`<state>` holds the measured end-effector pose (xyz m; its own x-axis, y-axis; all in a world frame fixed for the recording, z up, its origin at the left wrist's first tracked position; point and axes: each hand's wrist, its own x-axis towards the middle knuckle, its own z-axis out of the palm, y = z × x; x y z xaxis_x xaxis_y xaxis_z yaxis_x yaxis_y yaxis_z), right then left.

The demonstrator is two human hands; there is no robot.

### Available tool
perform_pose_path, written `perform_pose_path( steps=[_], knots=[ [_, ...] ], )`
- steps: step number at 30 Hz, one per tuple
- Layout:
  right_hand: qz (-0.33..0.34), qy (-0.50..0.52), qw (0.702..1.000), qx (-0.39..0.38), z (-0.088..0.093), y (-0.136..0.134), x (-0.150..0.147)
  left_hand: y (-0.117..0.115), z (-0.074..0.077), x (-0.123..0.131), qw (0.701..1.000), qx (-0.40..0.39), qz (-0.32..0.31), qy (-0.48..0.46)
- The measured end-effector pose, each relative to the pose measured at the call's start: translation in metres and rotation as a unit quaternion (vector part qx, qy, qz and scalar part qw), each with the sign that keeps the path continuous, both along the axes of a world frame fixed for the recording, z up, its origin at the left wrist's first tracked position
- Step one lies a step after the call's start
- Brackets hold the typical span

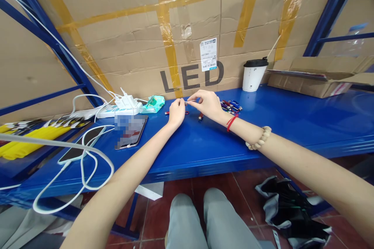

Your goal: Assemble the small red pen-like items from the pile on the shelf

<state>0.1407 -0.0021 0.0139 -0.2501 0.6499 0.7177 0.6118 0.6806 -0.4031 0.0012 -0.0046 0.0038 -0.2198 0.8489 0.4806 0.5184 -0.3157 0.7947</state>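
Observation:
My left hand (177, 112) is closed around something small that its fingers mostly hide. My right hand (208, 103) pinches with thumb and forefinger just beside it, at a tiny metallic bit showing between the two hands. A thin red loop (187, 113) shows at the left hand's right side, and a short red piece (166, 113) on its left. Beneath the right hand lies a dark red small tube (200, 116) with a metallic end. Several small blue and red tubes (233, 105) with shiny metal parts lie in a pile behind the right wrist.
On the blue table (280, 124) stand a lidded paper cup (251, 76) and an open cardboard box (312, 81). At left are a phone (133, 134), another phone (80, 148), a power strip (117, 112), looping white cables (96, 149) and a green packet (154, 104).

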Motion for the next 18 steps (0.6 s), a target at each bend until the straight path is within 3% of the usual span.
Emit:
perform_pose_path(
  steps=[9, 18],
  knots=[
    [0.075, 0.055, 0.995, 0.047, -0.003, 0.013, 0.001, 0.001, -0.002, -0.001, 0.995, -0.092, -0.042, -0.016],
    [0.108, 0.086, 0.989, 0.058, -0.004, 0.012, -0.001, 0.010, -0.008, -0.002, 0.996, -0.070, -0.038, -0.031]
  ],
)
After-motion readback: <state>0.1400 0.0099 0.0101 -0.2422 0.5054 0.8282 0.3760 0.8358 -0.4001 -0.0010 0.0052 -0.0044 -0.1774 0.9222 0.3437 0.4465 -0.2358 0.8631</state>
